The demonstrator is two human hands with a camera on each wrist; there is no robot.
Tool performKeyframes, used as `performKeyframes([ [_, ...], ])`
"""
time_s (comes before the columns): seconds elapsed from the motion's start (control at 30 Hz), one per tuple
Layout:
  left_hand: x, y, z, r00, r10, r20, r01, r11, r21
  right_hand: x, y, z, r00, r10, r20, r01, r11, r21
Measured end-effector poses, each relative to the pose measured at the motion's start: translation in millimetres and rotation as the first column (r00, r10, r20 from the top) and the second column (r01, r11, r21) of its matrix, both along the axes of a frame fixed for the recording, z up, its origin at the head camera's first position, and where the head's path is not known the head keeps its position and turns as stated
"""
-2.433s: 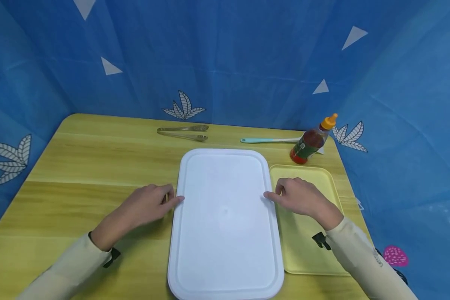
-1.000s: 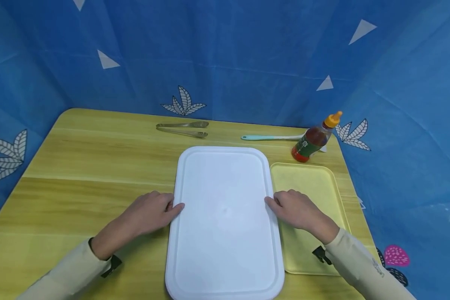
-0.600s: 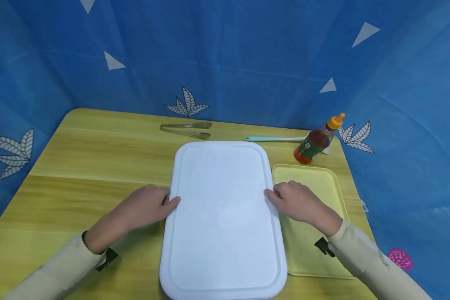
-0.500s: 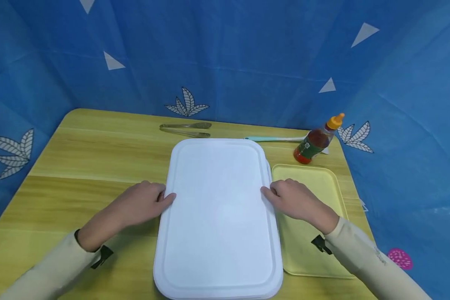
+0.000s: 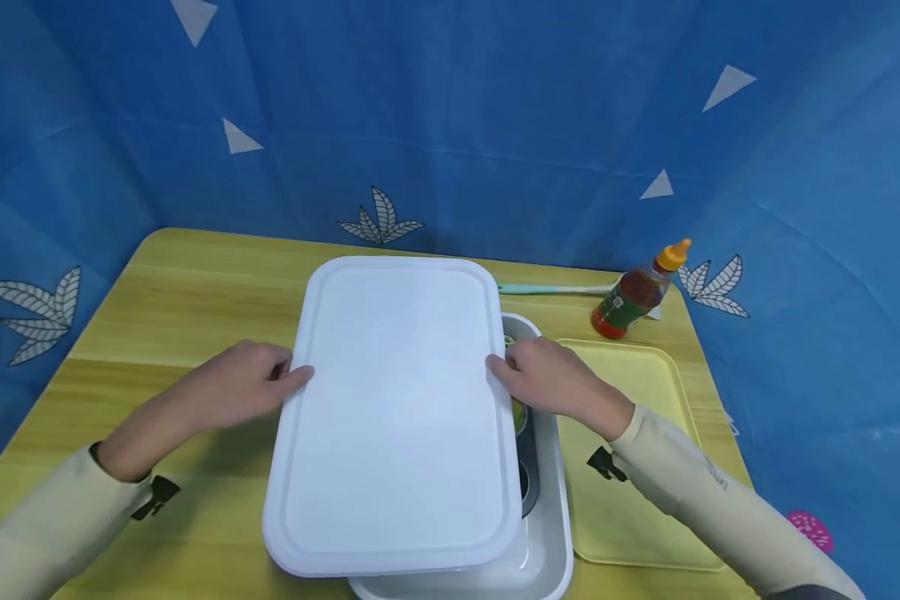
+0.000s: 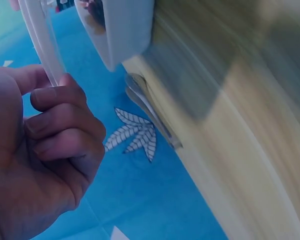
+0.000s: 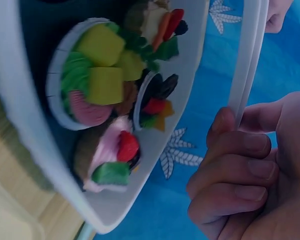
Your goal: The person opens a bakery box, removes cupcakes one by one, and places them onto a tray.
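Note:
Both hands pinch the long edges of a white rectangular lid [image 5: 397, 417], thumbs on top and fingers curled under. The left hand [image 5: 236, 387] grips its left edge; the right hand [image 5: 562, 383] grips the right one. Raised above a white box [image 5: 549, 546], the lid is shifted left and leaves the box's right side uncovered. In the right wrist view, a cupcake-like piece with yellow cubes [image 7: 102, 47] and a pink-topped cake slice [image 7: 107, 155] lie inside the box, among other decorated pieces. From the head view, most of the contents are hidden under the lid.
Right of the box lies a yellow tray [image 5: 630, 500]. Behind it stands a red sauce bottle [image 5: 626, 302] with an orange cap, beside a spatula with a turquoise handle [image 5: 528, 289]. Metal tongs [image 6: 150, 110] lie near the table's back edge.
Both hands have lifted the lid off the box and carried it left. The box's right side and some contents have come into view; the tongs are now hidden in the head view.

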State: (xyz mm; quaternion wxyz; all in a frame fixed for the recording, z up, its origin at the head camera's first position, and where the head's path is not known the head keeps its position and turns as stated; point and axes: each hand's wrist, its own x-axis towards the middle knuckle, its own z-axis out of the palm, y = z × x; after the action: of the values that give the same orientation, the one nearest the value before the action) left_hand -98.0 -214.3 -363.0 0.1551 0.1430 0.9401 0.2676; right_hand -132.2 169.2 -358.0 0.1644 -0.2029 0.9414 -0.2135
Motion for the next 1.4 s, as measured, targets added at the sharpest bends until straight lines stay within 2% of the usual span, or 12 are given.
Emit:
performKeyframes([
  [0.23, -5.3, -22.2, 6.1, 0.999, 0.016, 0.045, -0.015, 1.000, -0.005, -16.9, -25.1, 8.0, 0.993, 0.049, 0.106, -0.047, 0.999, -0.025],
  [0.47, -7.5, -44.5, 10.2, 0.998, 0.042, 0.055, -0.040, 0.999, -0.035, -31.9, -52.2, 12.6, 0.995, 0.048, 0.091, -0.050, 0.999, 0.016],
  [0.6, -5.6, -58.9, 13.6, 0.996, 0.068, 0.063, -0.064, 0.996, -0.054, -36.9, -67.6, 15.1, 0.989, 0.082, 0.126, -0.086, 0.996, 0.019],
  [0.83, -6.0, -85.6, 13.5, 0.993, 0.078, 0.087, -0.069, 0.993, -0.099, -48.8, -95.9, 21.9, 0.966, 0.167, 0.199, -0.157, 0.986, -0.065],
  [1.23, -11.8, -120.1, 17.1, 0.992, 0.009, 0.124, 0.014, 0.983, -0.185, -64.9, -135.2, 25.8, 0.937, 0.224, 0.270, -0.200, 0.973, -0.113],
  [1.4, -10.1, -132.0, 21.9, 0.988, 0.048, 0.147, -0.023, 0.985, -0.169, -70.5, -149.4, 27.7, 0.913, 0.206, 0.352, -0.174, 0.977, -0.121],
])
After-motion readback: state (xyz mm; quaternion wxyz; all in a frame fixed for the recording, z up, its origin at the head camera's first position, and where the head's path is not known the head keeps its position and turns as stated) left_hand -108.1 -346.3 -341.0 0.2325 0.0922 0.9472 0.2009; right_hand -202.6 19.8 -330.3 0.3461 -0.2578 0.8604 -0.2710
